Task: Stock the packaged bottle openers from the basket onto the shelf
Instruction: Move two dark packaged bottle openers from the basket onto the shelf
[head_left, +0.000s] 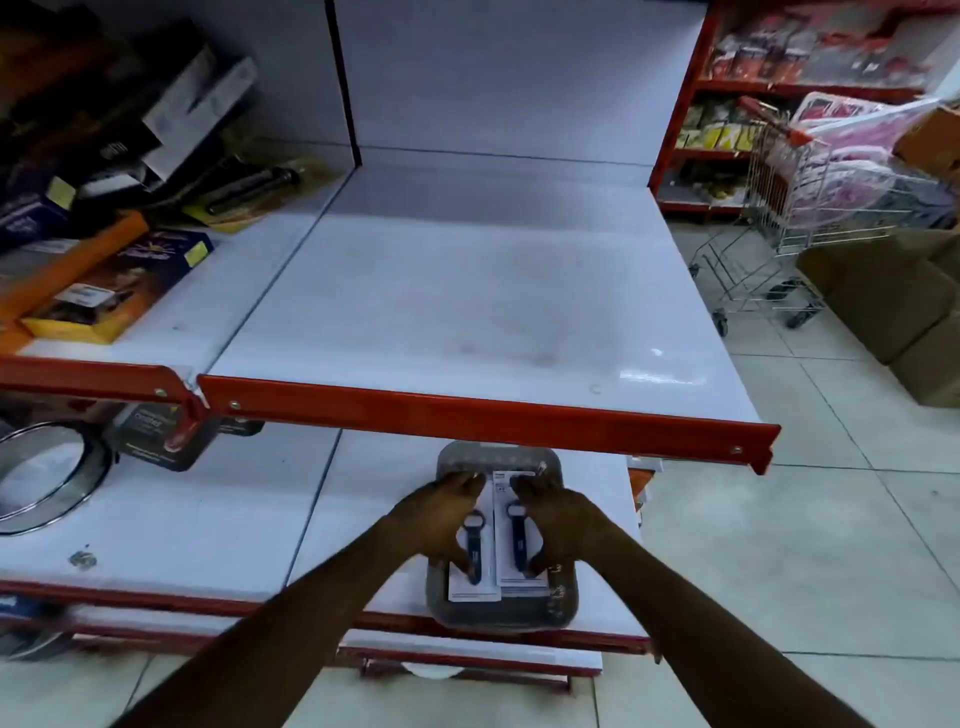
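Observation:
A grey plastic basket (563, 608) sits on the lower white shelf, near its front right corner. Inside lie two white cards, each with a dark blue bottle opener: the left pack (474, 558) and the right pack (519, 540). My left hand (441, 519) curls around the left pack, thumb at its lower edge and fingers at its top. My right hand (558, 519) grips the right pack the same way. Both packs rest in the basket. Above it the upper white shelf (467, 312) with its red front rail (493, 415) is bare.
Boxed goods (114, 280) and dark packages crowd the upper shelf's left section. A round metal lid (47, 478) and a dark box (156, 436) lie on the lower shelf at left. A shopping cart (810, 208) and cardboard boxes (893, 296) stand on the tiled floor at right.

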